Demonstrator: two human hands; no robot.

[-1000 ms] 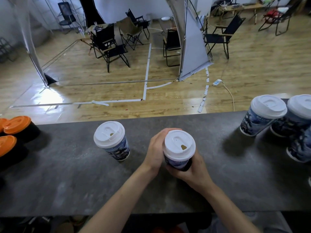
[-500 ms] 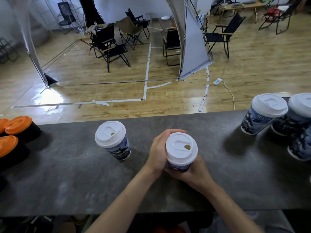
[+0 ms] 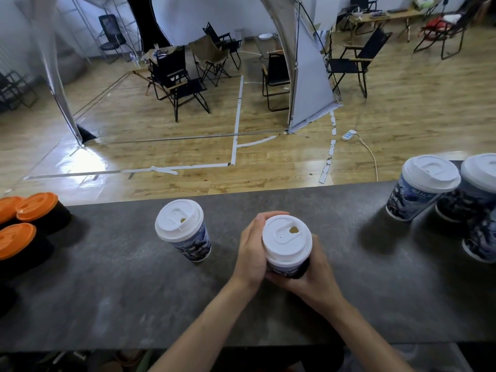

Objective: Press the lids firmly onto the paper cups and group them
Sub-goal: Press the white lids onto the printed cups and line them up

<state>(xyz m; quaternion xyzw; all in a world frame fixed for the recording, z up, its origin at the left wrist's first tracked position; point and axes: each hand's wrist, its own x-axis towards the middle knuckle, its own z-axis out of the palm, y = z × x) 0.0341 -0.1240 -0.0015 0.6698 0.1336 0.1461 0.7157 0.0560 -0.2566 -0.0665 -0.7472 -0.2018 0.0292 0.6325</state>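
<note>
Found bare countertop (image 3: 349,237) right of the fingers (image 3: 261,217), open as far as the grouped lidded cups (image 3: 426,183). Met a lone lidded cup (image 3: 185,229) near on their left; farther left, well apart, orange-lidded black cups (image 3: 35,208).

You stand at a grey stone-look counter (image 3: 107,291) facing a large studio-like hall. It has a wood-plank floor (image 3: 402,116) marked with white tape lines (image 3: 236,116), scattered black folding chairs (image 3: 182,84), white fabric screens (image 3: 308,84) on frames, and a power strip (image 3: 349,135) trailing its cable.
</note>
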